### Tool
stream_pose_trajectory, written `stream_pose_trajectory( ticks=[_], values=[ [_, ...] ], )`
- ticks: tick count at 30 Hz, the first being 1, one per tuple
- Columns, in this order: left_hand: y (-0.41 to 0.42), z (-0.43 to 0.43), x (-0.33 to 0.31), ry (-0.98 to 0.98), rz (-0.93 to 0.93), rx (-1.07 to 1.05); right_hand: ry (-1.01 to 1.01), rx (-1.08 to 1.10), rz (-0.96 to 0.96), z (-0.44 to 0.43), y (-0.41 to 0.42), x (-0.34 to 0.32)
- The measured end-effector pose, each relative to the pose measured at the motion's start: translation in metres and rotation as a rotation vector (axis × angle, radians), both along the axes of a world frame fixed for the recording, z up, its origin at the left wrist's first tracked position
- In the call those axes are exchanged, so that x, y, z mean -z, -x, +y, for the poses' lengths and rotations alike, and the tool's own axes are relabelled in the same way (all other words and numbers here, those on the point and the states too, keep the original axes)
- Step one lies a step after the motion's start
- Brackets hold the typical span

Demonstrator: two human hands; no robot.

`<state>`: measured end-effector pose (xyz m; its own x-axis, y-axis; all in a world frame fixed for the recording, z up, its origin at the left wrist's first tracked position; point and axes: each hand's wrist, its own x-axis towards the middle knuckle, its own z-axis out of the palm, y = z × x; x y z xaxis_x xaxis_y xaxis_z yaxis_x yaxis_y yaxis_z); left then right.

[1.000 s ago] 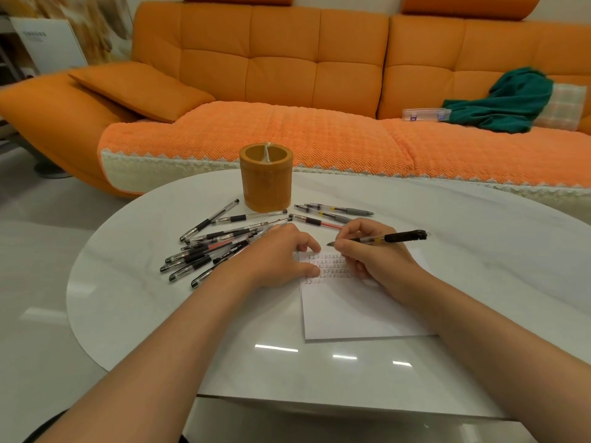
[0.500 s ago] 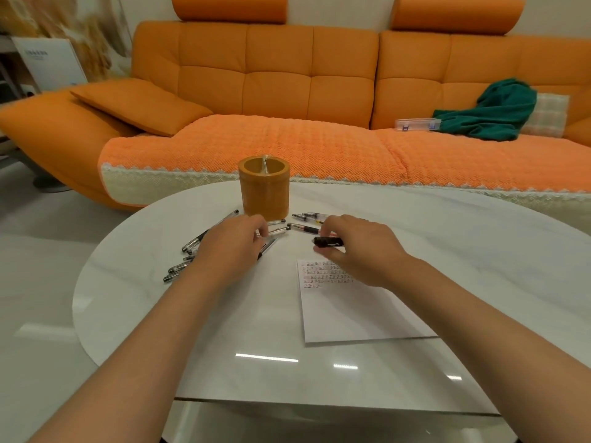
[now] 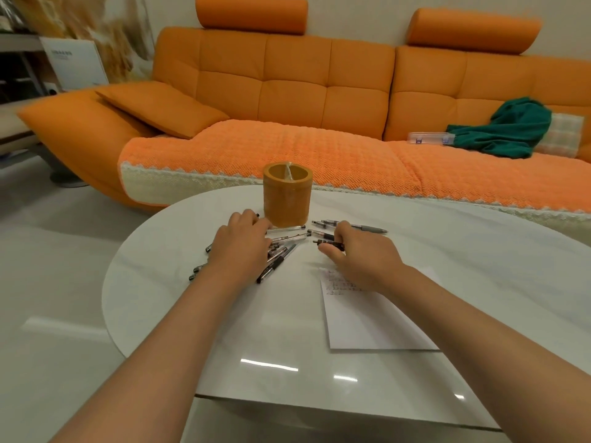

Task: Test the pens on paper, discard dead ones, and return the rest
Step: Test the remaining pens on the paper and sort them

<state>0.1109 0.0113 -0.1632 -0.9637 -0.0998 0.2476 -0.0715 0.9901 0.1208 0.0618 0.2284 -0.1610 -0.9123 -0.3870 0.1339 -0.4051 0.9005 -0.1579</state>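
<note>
Slim black-barrelled pen (image 3: 329, 243) pinched between thumb and curled fingers of right hand (image 3: 363, 259), low at white glossy oval tabletop (image 3: 179, 302); contact with it unclear. Position: just right of and in front of orange cylindrical pen holder (image 3: 287, 199). Long axis roughly left-right, free end pointing left toward loose pile of black-and-clear pens (image 3: 277, 260), other end hidden in the fingers. Left hand (image 3: 241, 246) palm-down on that pile, fingers reaching toward holder base; cannot tell whether gripping any pen. Pile fanned, mostly diagonal, lower-left to upper-right. A few more pens (image 3: 367, 227) flat behind right hand, lying left-right. White paper sheet (image 3: 380, 324) with small scribble rows at top, partly under right wrist. Behind: orange tufted sofa (image 3: 294, 91) with woven orange cover, dark green cloth (image 3: 508, 129), clear plastic case (image 3: 430, 138). Pale glossy floor.
</note>
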Motion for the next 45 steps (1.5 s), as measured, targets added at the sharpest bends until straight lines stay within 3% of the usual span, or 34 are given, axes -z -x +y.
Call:
stream_pose_trajectory(
  ticks=[7,13,18,21,27,30,37,45],
  values=[
    [0.002,-0.010,0.006,0.013,-0.051,-0.008,0.090,-0.062,0.026,-0.010,0.021,0.008],
    [0.004,-0.011,0.004,-0.058,-0.032,0.010,-0.155,-0.066,0.211,-0.008,0.032,0.011],
    [0.006,-0.012,0.006,-0.139,-0.006,0.005,-0.172,-0.008,0.246,-0.008,0.040,0.011],
    [0.006,-0.013,0.007,-0.230,0.000,-0.012,-0.118,-0.032,0.249,-0.016,0.040,0.010],
    [0.007,-0.016,0.009,-0.331,0.010,0.007,-0.070,-0.343,0.183,-0.046,0.021,0.008],
    [0.008,-0.014,0.010,-0.367,0.052,0.037,-0.099,-0.332,0.205,-0.051,0.022,0.013],
    [0.007,-0.005,-0.003,-0.440,0.243,0.178,0.056,-0.311,0.185,-0.039,0.013,0.001],
    [0.003,0.015,-0.006,-0.425,-0.011,0.176,0.121,-0.185,0.145,0.007,-0.004,0.000]
  ],
)
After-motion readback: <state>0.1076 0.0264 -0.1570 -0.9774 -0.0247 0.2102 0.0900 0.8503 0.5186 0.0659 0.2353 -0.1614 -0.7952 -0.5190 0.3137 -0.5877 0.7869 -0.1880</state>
